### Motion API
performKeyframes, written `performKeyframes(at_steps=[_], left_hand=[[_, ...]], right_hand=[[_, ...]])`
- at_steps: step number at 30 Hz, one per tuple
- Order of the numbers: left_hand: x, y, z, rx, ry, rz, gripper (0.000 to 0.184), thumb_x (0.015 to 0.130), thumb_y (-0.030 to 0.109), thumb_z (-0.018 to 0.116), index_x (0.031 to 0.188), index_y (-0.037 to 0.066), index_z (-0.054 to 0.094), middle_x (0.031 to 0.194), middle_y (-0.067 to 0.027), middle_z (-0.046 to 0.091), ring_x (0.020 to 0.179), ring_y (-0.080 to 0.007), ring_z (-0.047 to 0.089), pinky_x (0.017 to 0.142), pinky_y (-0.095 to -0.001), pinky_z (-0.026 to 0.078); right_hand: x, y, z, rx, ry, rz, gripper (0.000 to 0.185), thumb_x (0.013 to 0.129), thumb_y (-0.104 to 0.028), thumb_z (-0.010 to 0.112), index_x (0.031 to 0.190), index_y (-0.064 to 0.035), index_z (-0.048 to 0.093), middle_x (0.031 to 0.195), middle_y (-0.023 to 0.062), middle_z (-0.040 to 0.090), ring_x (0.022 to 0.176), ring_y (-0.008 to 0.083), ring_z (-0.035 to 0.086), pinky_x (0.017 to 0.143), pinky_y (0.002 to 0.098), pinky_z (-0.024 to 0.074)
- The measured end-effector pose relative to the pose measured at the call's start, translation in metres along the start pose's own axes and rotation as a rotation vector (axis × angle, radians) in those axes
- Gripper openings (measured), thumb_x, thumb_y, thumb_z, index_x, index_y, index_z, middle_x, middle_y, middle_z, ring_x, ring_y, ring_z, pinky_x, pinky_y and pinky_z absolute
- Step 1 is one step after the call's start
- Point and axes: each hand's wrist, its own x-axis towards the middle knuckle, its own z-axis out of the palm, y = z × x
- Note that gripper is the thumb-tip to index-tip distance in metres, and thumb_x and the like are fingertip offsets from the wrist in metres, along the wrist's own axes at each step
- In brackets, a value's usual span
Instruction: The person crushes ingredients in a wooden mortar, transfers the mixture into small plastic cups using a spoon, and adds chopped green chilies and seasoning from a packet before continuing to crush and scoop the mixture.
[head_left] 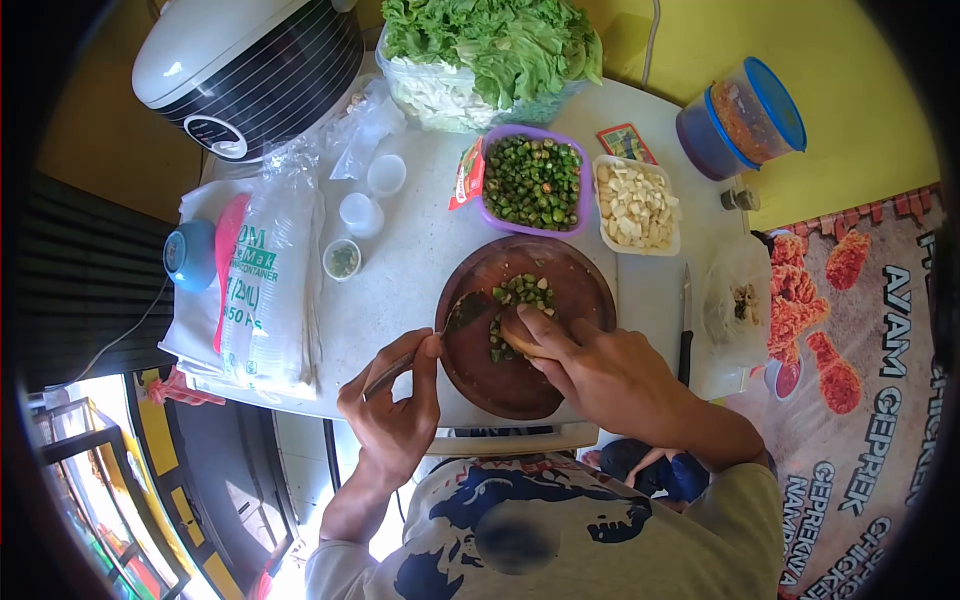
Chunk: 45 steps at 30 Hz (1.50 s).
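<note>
Chopped green pieces lie in a round dark brown mortar dish before me. My left hand is closed round the handle of a metal spoon, whose bowl rests inside the dish at its left. In my right hand is a light brown pestle, its head among the green pieces. Behind the dish, a purple container holds many cut green pieces. To its right, pale cubes fill a white container.
A knife and a clear bag lie on the right. Lettuce stands at the back, near a rice cooker. Small cups and plastic packs are on the left. A seated person shows below the table.
</note>
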Motion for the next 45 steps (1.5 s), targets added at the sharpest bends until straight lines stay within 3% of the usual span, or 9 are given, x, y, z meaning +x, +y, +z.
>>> performKeyframes(at_steps=[6, 8, 9, 20, 23, 27, 30, 43, 45], left_hand=[[0.007, 0.003, 0.005, -0.020, 0.024, 0.010, 0.010, 0.089, 0.002, 0.069, 0.097, -0.004, 0.070, 0.079, -0.0131, 0.074, 0.072, -0.0178, 0.073, 0.063, -0.0267, 0.057], [0.014, 0.004, 0.008, -0.021, 0.034, 0.000, 0.011, 0.090, 0.003, 0.068, 0.098, -0.004, 0.071, 0.081, -0.0131, 0.074, 0.073, -0.0175, 0.073, 0.065, -0.0265, 0.058], [0.017, 0.005, 0.011, -0.043, -0.002, -0.012, 0.012, 0.091, 0.005, 0.068, 0.098, -0.004, 0.071, 0.081, -0.0134, 0.074, 0.074, -0.0171, 0.073, 0.064, -0.0266, 0.058], [-0.004, 0.015, 0.004, -0.174, -0.164, -0.021, 0.012, 0.089, 0.002, 0.069, 0.099, -0.004, 0.071, 0.087, -0.0143, 0.074, 0.075, -0.0151, 0.071, 0.067, -0.0265, 0.056], [-0.014, 0.013, -0.010, -0.209, -0.116, -0.069, 0.011, 0.089, 0.000, 0.069, 0.097, -0.006, 0.071, 0.087, -0.0143, 0.074, 0.077, -0.0158, 0.070, 0.069, -0.0264, 0.055], [-0.014, 0.012, -0.018, -0.197, -0.040, -0.093, 0.009, 0.088, -0.002, 0.069, 0.096, -0.006, 0.071, 0.086, -0.0143, 0.074, 0.077, -0.0159, 0.071, 0.069, -0.0271, 0.055], [-0.013, 0.005, -0.018, -0.119, -0.013, -0.077, 0.009, 0.087, -0.002, 0.070, 0.095, -0.005, 0.071, 0.085, -0.0143, 0.074, 0.076, -0.0176, 0.072, 0.070, -0.0272, 0.055], [0.003, 0.005, 0.000, -0.030, -0.005, -0.100, 0.014, 0.092, 0.006, 0.067, 0.097, -0.006, 0.070, 0.083, -0.0154, 0.073, 0.077, -0.0206, 0.073, 0.072, -0.0301, 0.059], [0.007, 0.008, 0.006, -0.052, -0.005, -0.087, 0.012, 0.090, 0.006, 0.069, 0.098, -0.003, 0.071, 0.083, -0.0143, 0.074, 0.076, -0.0196, 0.073, 0.069, -0.0284, 0.058]], right_hand=[[-0.003, 0.023, 0.014, 0.049, 0.061, -0.015, 0.054, 0.096, -0.023, 0.058, 0.145, -0.0069, 0.041, 0.083, 0.0187, 0.064, 0.066, 0.0336, 0.067, 0.058, 0.0422, 0.0519], [-0.001, 0.045, 0.031, 0.346, 0.409, -0.228, 0.052, 0.101, -0.024, 0.054, 0.147, -0.0062, 0.038, 0.077, 0.0103, 0.062, 0.066, 0.0199, 0.065, 0.061, 0.0330, 0.0503], [-0.014, 0.046, 0.019, 0.719, 0.157, 0.094, 0.051, 0.103, -0.026, 0.051, 0.149, -0.0067, 0.037, 0.072, 0.0019, 0.054, 0.057, 0.0078, 0.053, 0.053, 0.0244, 0.0441], [-0.012, 0.054, 0.025, 0.908, 0.049, 0.272, 0.054, 0.102, -0.032, 0.053, 0.148, -0.0075, 0.040, 0.070, 0.0021, 0.052, 0.054, 0.0092, 0.047, 0.056, 0.0256, 0.0433], [-0.016, 0.039, 0.031, 0.425, 0.289, -0.086, 0.059, 0.096, -0.023, 0.060, 0.149, -0.0099, 0.037, 0.090, 0.0156, 0.067, 0.064, 0.0271, 0.066, 0.056, 0.0363, 0.0506], [-0.021, -0.002, 0.018, -0.103, 0.107, 0.067, 0.058, 0.093, -0.027, 0.061, 0.146, -0.0105, 0.040, 0.099, 0.0197, 0.064, 0.062, 0.0350, 0.066, 0.051, 0.0441, 0.0523], [-0.009, -0.010, 0.009, -0.133, 0.095, 0.028, 0.053, 0.094, -0.024, 0.058, 0.142, -0.0073, 0.045, 0.080, 0.0202, 0.062, 0.055, 0.0329, 0.064, 0.048, 0.0421, 0.0533], [0.004, 0.021, 0.003, -0.023, 0.005, 0.009, 0.050, 0.097, -0.023, 0.055, 0.141, -0.0031, 0.044, 0.088, 0.0233, 0.067, 0.075, 0.0355, 0.069, 0.059, 0.0386, 0.0545], [0.005, 0.051, 0.016, 0.319, 0.356, -0.209, 0.050, 0.100, -0.027, 0.054, 0.142, -0.0017, 0.045, 0.087, 0.0149, 0.068, 0.074, 0.0230, 0.067, 0.064, 0.0313, 0.0515]])
